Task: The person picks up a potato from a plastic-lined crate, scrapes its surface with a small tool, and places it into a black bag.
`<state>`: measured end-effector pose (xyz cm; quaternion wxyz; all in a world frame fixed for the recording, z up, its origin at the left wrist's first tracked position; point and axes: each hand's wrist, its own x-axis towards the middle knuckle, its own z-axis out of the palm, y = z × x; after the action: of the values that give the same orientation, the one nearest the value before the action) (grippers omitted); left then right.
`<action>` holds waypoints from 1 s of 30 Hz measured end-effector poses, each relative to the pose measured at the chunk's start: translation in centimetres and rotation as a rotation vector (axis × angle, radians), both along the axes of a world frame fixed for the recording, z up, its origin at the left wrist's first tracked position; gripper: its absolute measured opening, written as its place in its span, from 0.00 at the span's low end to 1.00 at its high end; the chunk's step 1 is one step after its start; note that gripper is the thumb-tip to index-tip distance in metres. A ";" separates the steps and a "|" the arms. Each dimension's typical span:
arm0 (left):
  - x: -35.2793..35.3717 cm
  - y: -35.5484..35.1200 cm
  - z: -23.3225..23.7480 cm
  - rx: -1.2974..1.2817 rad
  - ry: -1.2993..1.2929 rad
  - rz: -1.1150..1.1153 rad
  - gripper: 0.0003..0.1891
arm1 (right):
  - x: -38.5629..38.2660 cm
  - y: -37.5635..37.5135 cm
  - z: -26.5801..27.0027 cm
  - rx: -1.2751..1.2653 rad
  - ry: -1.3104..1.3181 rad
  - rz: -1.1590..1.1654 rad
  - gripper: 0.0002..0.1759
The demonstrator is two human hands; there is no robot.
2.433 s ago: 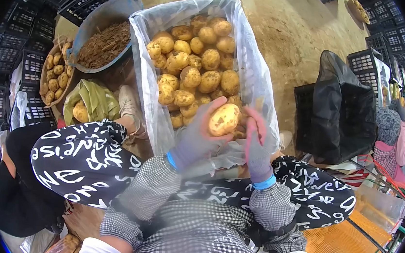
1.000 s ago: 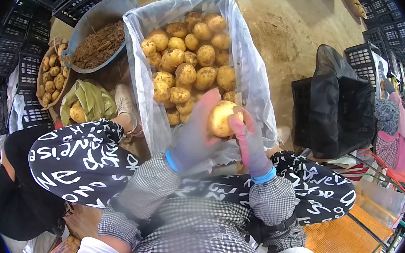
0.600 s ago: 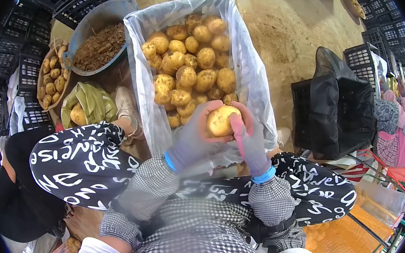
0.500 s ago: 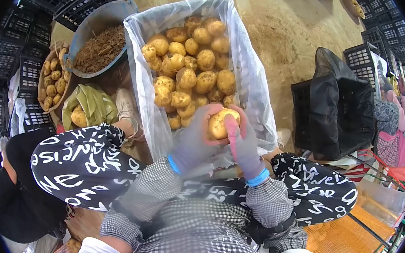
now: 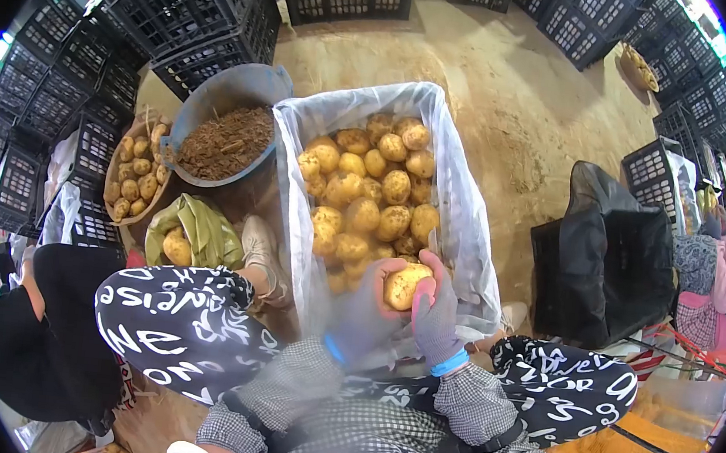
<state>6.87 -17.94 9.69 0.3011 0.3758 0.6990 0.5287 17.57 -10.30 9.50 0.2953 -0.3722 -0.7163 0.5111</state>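
Seen from above, a seated person's gloved hands meet around one potato [image 5: 407,287] at the near end of a box [image 5: 465,223] with a clear plastic liner. The left hand [image 5: 362,312] cups the potato from its side; the right hand [image 5: 437,321] grips it from the other, fingers and thumb closed on it. Its skin looks pale, with few marks.

Many potatoes [image 5: 362,216] already lie in the box, several with brown patches. The liner rises above them, so the box looks well stocked but not full to the rim. The held potato is out of the pile. More potatoes sit in a basket [image 5: 111,199] to the left, and one shows in a green bag [image 5: 218,239]. Between basket and box, a blue tub [image 5: 246,84] holds brown scraps [image 5: 227,143]. How much sorting or handling remains cannot be told.
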 end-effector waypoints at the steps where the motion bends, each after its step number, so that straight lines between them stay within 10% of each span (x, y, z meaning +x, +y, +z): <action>1: -0.1 -0.1 -0.1 0.034 -0.004 0.003 0.36 | -0.1 0.0 0.0 0.006 0.000 0.008 0.26; 14: -0.9 -1.2 2.2 0.217 -0.483 0.138 0.43 | -0.5 0.8 2.7 0.500 -0.202 0.032 0.25; 20: -2.0 -2.2 3.0 0.230 -0.708 0.081 0.45 | -0.1 -0.6 6.7 -0.015 0.156 0.056 0.23; 30: -1.9 -1.8 2.0 0.236 -0.667 -0.080 0.46 | 0.0 -0.8 5.1 0.011 0.041 0.070 0.22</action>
<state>5.01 -19.71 11.69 0.4878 0.2415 0.4812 0.6871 17.60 -11.08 14.63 0.2938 -0.3345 -0.7256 0.5246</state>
